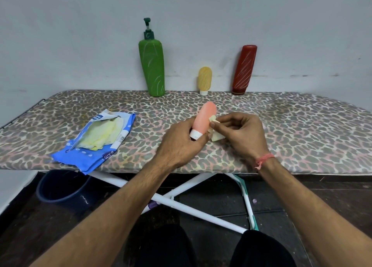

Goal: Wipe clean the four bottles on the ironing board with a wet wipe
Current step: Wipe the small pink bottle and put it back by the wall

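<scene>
the left hand (182, 141) is gripping the pink bottle (204, 120) near its white cap (195, 134), fingers curled round the lower end so the body is sticking up and away, tilted, just above the ironing board (302, 126). holding it by the cap end is leaving most of the pink surface free for wiping. the right hand (240, 133) is pinching a folded wet wipe (216, 137) between thumb and fingertips and pressing it against the bottle's right side; the wipe is bunched small, probably so it is staying firm under the fingers.

the other three are standing at the back edge, leaning on the wall (80, 35): the green pump bottle (152, 67), the small yellow bottle (205, 79) upside down on its cap, and the red bottle (244, 69), also cap down and tilted. they are showing pale streaks, so they are likely waiting their turn.

the open wipes pack (100, 140) is lying to the left, within easy reach. a dark bucket (62, 188) is sitting on the floor under the board.
</scene>
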